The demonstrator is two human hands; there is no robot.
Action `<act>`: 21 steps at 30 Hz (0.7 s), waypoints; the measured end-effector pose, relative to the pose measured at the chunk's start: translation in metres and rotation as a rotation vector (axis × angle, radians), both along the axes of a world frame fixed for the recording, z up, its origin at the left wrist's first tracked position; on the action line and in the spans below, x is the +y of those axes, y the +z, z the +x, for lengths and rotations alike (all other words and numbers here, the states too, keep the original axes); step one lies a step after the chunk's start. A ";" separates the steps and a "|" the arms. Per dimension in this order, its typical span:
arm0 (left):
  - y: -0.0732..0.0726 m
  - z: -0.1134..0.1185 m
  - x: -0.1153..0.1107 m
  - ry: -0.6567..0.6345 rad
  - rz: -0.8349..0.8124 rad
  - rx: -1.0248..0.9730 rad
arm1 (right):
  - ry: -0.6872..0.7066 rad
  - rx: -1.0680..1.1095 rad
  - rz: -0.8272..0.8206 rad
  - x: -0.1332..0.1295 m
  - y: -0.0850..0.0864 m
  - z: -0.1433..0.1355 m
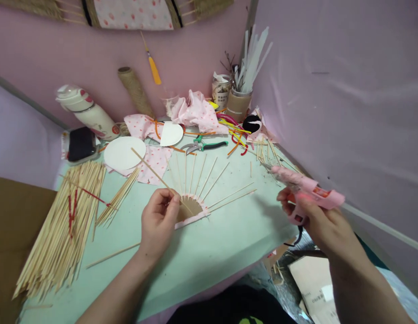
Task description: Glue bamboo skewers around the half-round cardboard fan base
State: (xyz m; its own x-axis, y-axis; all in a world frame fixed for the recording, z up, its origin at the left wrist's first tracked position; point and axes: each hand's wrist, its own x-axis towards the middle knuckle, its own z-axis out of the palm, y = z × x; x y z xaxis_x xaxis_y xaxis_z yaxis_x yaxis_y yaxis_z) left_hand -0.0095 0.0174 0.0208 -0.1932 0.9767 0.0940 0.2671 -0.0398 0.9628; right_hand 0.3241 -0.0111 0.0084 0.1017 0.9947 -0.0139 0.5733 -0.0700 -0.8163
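Pink wall (pixel 104 51), pale green desk (pixel 212 245). Left hand (pixel 160 218) pinches a stick (pixel 148 166) over the cardboard fan (pixel 195 206) at frame center, likely for fine control; right hand (pixel 315 218) grips a pink glue gun (pixel 291 177) at right, presumably to keep its nozzle (pixel 267 166) clear.

white bottle (pixel 93 116), twine spool (pixel 136 91), brown cardboard (pixel 18 220)
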 end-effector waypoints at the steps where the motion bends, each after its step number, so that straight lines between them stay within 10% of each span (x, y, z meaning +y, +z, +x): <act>1: -0.005 -0.002 -0.002 0.006 -0.028 -0.038 | 0.031 0.084 -0.062 -0.002 0.004 -0.007; 7: -0.025 -0.004 -0.009 0.004 -0.106 -0.160 | 0.311 0.133 -0.263 -0.005 0.017 -0.049; 21: -0.033 -0.001 -0.009 -0.029 -0.181 -0.255 | 0.399 -0.068 -0.213 0.006 0.017 -0.094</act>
State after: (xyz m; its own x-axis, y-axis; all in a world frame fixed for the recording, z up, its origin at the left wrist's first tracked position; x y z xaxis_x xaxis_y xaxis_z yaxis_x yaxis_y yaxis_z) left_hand -0.0102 0.0086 -0.0122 -0.1596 0.9787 -0.1292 0.0178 0.1337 0.9909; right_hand 0.2304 -0.0052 0.0251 -0.2811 0.9319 -0.2293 0.6417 0.0049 -0.7669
